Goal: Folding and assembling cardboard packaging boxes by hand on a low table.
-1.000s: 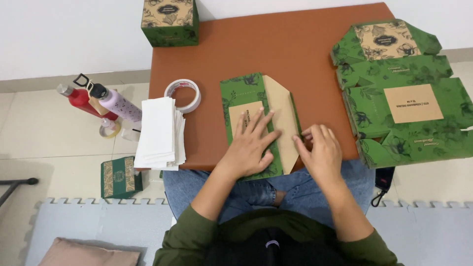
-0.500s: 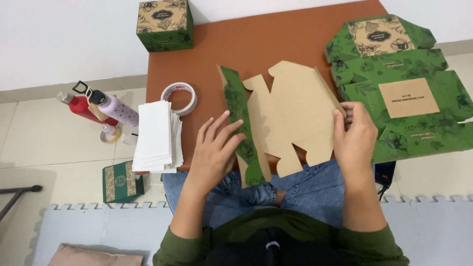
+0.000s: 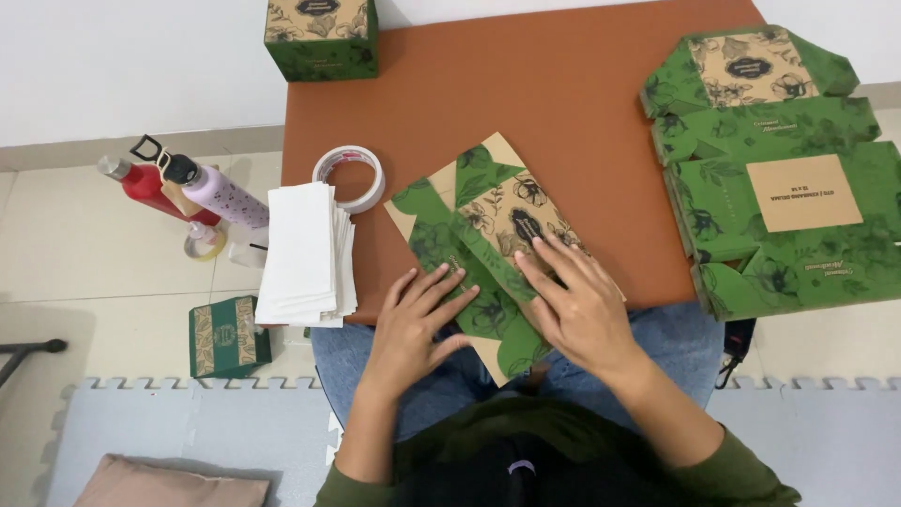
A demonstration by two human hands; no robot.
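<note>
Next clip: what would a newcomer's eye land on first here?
Both hands, the left hand and the right hand, press flat on a green floral flattened carton at the near edge of the brown table. A stack of matching flat cartons lies at the right edge.

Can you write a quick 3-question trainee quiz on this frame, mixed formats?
1. True or false: both hands, the left hand and the right hand, lie flat on the green printed box blank.
2. Multiple choice: what sits just left of the tape roll at the table's left edge? A) a pair of scissors B) a stack of white paper C) a stapler
3. Fill in: the pile of flat green box blanks lies at the table's ____ side, as the person sees it.

Key: 1 true; 2 B; 3 right
</note>
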